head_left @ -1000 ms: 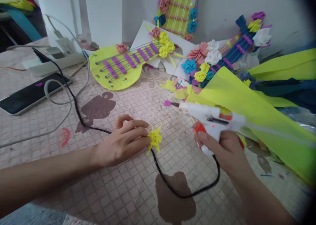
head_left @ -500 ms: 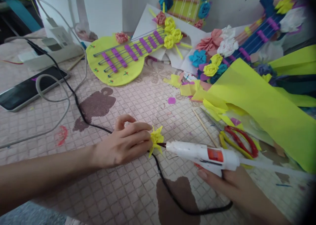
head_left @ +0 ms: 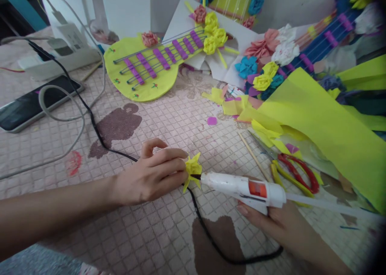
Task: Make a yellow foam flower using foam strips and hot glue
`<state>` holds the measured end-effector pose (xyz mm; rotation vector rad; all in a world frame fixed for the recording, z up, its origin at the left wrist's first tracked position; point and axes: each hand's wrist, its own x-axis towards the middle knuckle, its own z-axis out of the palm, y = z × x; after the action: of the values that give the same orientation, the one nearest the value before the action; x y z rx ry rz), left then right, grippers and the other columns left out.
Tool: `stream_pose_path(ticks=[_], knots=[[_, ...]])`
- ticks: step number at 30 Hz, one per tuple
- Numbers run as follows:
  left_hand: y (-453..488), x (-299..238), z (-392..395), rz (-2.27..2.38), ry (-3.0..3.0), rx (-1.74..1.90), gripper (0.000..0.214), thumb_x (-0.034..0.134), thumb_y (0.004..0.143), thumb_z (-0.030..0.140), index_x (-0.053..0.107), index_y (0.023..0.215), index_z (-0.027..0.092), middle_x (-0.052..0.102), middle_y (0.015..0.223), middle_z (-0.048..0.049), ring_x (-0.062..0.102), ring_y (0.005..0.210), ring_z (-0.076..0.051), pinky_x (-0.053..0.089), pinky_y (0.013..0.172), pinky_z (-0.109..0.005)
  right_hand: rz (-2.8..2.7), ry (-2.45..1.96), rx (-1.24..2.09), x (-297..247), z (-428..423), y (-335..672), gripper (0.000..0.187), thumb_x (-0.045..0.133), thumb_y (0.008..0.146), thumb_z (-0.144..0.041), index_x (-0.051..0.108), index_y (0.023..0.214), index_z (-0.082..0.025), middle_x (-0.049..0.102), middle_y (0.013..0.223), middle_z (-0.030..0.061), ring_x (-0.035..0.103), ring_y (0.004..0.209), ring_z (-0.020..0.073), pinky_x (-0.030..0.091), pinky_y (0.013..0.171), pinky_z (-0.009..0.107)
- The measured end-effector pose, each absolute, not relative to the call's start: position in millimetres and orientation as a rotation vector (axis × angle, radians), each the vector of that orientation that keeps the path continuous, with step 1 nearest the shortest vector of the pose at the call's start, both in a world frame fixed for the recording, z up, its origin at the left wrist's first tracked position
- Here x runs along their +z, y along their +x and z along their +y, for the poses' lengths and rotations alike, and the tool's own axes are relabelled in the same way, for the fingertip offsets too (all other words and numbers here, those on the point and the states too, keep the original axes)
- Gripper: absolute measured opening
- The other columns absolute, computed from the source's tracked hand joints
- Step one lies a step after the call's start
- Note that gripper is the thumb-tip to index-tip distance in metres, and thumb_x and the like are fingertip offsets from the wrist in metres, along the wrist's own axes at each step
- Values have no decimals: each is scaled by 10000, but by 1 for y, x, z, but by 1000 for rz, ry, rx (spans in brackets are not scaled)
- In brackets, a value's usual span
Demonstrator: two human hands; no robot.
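Between the fingertips of my left hand (head_left: 161, 172) is a small yellow paper flower (head_left: 193, 168), its pointed petals facing right. My right hand (head_left: 280, 220) is closed around the handle of a white glue gun (head_left: 229, 185) with an orange-red window. The dark nozzle of the gun reaches into the flower; whether glue is coming out cannot be seen. A long translucent glue stick (head_left: 325, 204) juts from the gun's back end. The gun's black cord (head_left: 199, 214) runs under my left hand and loops toward my right wrist.
A yellow paper guitar (head_left: 141, 70) lies behind, with a blue one (head_left: 316, 50) at the right. Scissors (head_left: 297, 172), a wooden stick (head_left: 253, 154) and yellow paper (head_left: 325, 130) lie right of the flower. At the left are a phone (head_left: 36, 102), a power strip (head_left: 51, 64) and cables.
The glue gun has shifted slightly left, its nozzle now deeper into the flower. My left hand stays nearly still, keeping hold of the flower. The whole view has moved a little.
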<state>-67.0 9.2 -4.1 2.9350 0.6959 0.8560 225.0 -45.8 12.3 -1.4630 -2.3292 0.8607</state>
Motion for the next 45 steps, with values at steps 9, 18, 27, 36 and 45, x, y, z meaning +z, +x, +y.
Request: stream_pose_path(ticks=[9, 18, 27, 36, 45], knots=[[-66, -4, 9, 690, 2954, 844, 267, 324, 992, 134, 577, 962, 210, 675, 895, 14, 550, 1055, -147, 301, 878, -360, -2333, -1460, 861, 14, -44, 222, 137, 505, 868, -373, 567, 841, -253, 660, 706, -9, 623, 621, 164, 522, 557, 271], [-66, -4, 10, 718, 2953, 838, 265, 329, 986, 123, 571, 949, 225, 670, 900, 23, 551, 1051, -142, 295, 892, -357, -2313, -1470, 976, 16, -41, 221, 104, 496, 870, -355, 549, 875, -266, 665, 743, -4, 638, 669, 180, 531, 534, 271], [-66, -6, 11, 707, 2885, 837, 253, 332, 990, 161, 579, 963, 207, 662, 925, -6, 536, 1058, -167, 292, 903, -365, -2360, -1486, 880, 15, -42, 225, 128, 508, 866, -348, 572, 928, -257, 669, 764, -5, 648, 706, 180, 534, 531, 256], [-65, -6, 11, 772, 2745, 804, 97, 499, 932, 183, 592, 948, 207, 651, 918, -7, 529, 1032, -189, 288, 900, -386, -2330, -1430, 728, 16, -41, 225, 167, 510, 867, -369, 611, 820, -246, 681, 711, -5, 649, 646, 172, 533, 526, 254], [-61, -9, 13, 921, 2458, 742, 42, 580, 879, 222, 617, 860, 217, 638, 896, 6, 531, 977, -180, 328, 860, -357, -2288, -1445, 687, 10, -44, 227, 164, 546, 845, -357, 655, 826, -236, 715, 740, 1, 671, 653, 174, 554, 579, 261]])
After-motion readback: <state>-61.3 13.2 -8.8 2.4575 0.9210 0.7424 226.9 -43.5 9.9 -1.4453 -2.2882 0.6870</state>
